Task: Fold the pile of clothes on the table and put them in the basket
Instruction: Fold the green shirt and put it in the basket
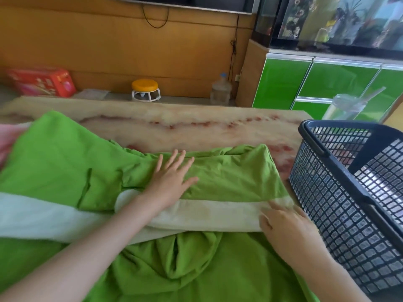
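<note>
The garment is seen to be soft, matt green cloth, much creased, and its band a pale, fleecy fabric with a rough nap. The table is topped with polished, marble-like stone, veined in red. The basket is moulded as a dark plastic lattice with a slight sheen. The cabinet doors are faced in glossy green and framed in bright metal. The wall is panelled in smooth wood.
</note>
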Demonstrator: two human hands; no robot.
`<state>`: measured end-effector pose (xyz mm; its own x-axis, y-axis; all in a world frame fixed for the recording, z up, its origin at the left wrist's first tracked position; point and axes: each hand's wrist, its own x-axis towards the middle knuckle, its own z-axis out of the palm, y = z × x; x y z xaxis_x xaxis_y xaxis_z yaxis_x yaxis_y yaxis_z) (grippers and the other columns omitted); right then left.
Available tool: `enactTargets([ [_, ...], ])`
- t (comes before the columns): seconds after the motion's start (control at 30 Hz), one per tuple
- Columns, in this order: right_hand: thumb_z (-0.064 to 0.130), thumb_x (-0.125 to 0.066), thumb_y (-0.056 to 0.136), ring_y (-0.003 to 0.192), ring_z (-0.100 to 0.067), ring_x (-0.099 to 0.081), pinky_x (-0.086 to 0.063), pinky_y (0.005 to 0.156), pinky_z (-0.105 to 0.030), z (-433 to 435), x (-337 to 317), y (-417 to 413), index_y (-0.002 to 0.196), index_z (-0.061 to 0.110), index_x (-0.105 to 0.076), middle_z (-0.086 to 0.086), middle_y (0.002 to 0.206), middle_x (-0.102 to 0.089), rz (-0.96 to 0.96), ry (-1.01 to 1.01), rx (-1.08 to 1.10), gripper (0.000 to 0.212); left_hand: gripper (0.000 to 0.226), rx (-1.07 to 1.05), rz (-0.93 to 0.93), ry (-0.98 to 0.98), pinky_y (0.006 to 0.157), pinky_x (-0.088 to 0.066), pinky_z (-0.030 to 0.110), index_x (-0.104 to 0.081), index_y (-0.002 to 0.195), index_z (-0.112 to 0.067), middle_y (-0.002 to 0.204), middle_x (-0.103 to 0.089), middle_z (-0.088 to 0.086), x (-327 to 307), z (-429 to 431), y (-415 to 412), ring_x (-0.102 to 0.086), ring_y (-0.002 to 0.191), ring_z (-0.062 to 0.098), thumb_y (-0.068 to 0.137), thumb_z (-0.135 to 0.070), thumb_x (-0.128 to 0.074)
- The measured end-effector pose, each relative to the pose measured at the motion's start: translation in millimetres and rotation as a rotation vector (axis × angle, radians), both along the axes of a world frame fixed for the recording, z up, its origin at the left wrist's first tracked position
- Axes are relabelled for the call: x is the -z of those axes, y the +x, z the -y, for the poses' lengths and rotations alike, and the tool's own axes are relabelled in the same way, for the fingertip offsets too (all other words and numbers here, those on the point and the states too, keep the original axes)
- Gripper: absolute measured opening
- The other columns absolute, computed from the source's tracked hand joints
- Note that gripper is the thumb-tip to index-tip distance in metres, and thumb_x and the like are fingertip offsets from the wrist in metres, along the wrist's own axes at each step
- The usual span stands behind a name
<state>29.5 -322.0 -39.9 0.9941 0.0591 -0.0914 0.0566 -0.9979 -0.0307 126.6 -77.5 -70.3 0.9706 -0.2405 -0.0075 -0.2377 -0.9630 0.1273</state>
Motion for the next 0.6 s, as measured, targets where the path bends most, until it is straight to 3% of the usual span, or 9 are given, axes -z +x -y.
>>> enactTargets([
  [0.07, 0.045, -0.024, 0.100, 0.144, -0.012, -0.019, -0.010, 0.119, -0.034, -7, -3, 9, 0.147, 0.025, -0.028, 0.007, 0.157, -0.013, 0.033, 0.076, -0.012, 0.051, 0.063, -0.123, 0.105, -0.023, 0.116, 0.006, 0.044, -0.008, 0.150, -0.026, 0.159, -0.006, 0.002, -9, -14, 11, 0.003, 0.146, 0.021, 0.096, -0.054, -0.022],
  [0.13, 0.053, -0.023, 0.098, 0.145, -0.011, 0.000, -0.002, 0.120, -0.033, -16, -4, 18, 0.151, 0.029, -0.002, 0.012, 0.155, 0.007, -0.015, 0.136, -0.062, 0.061, 0.064, -0.252, 0.053, 0.025, 0.116, -0.001, 0.045, -0.012, 0.150, -0.021, 0.156, -0.020, 0.009, -10, -30, 20, -0.010, 0.145, 0.027, 0.096, -0.054, -0.025],
  [0.2, 0.059, -0.021, 0.094, 0.143, -0.009, 0.012, 0.004, 0.118, -0.035, -27, 1, 25, 0.147, 0.035, 0.012, 0.016, 0.149, 0.019, -0.104, 0.204, -0.105, 0.068, 0.059, -0.309, 0.023, 0.080, 0.112, -0.018, 0.042, -0.031, 0.144, -0.017, 0.143, -0.042, 0.013, -5, -43, 21, -0.034, 0.134, 0.028, 0.096, -0.050, -0.036],
  [0.3, 0.068, -0.008, 0.083, 0.143, -0.014, 0.017, 0.007, 0.118, -0.038, -33, 23, 30, 0.146, 0.037, 0.015, 0.019, 0.145, 0.022, -0.215, 0.147, -0.155, 0.074, 0.026, -0.259, 0.297, -0.092, 0.085, -0.039, 0.039, -0.064, 0.107, -0.016, 0.102, -0.064, 0.009, 1, -54, 24, -0.053, 0.099, 0.031, 0.088, -0.033, -0.061],
  [0.4, 0.074, 0.005, 0.067, 0.143, -0.013, 0.018, 0.006, 0.119, -0.038, -27, 34, 33, 0.145, 0.037, 0.017, 0.019, 0.145, 0.023, -0.218, 0.109, -0.120, 0.087, 0.007, -0.239, 0.453, -0.234, 0.073, -0.041, 0.040, -0.068, 0.083, -0.012, 0.081, -0.058, 0.011, -1, -52, 30, -0.053, 0.081, 0.032, 0.079, -0.017, -0.071],
  [0.5, 0.075, 0.008, 0.061, 0.143, -0.012, 0.018, 0.007, 0.118, -0.039, -25, 35, 35, 0.145, 0.037, 0.017, 0.013, 0.153, 0.021, -0.235, 0.114, -0.104, 0.092, 0.008, -0.255, 0.384, -0.192, 0.079, -0.041, 0.040, -0.069, 0.087, -0.010, 0.091, -0.058, 0.013, 13, -47, 28, -0.053, 0.087, 0.034, 0.081, -0.005, -0.068],
  [0.57, 0.074, 0.006, 0.065, 0.142, -0.012, 0.020, 0.008, 0.118, -0.039, -26, 34, 35, 0.145, 0.037, 0.018, 0.011, 0.154, 0.021, -0.250, 0.126, -0.104, 0.089, 0.023, -0.253, 0.382, -0.140, 0.095, -0.041, 0.047, -0.067, 0.106, -0.007, 0.114, -0.058, 0.018, 23, -48, 25, -0.053, 0.103, 0.039, 0.083, -0.007, -0.068],
  [0.6, 0.074, 0.003, 0.070, 0.142, -0.012, 0.021, 0.009, 0.118, -0.039, -27, 33, 34, 0.145, 0.037, 0.019, 0.011, 0.154, 0.022, -0.256, 0.148, -0.103, 0.085, 0.032, -0.217, 0.412, -0.110, 0.104, -0.034, 0.052, -0.063, 0.116, -0.008, 0.125, -0.055, 0.019, 20, -45, 21, -0.049, 0.115, 0.040, 0.085, -0.011, -0.067],
])
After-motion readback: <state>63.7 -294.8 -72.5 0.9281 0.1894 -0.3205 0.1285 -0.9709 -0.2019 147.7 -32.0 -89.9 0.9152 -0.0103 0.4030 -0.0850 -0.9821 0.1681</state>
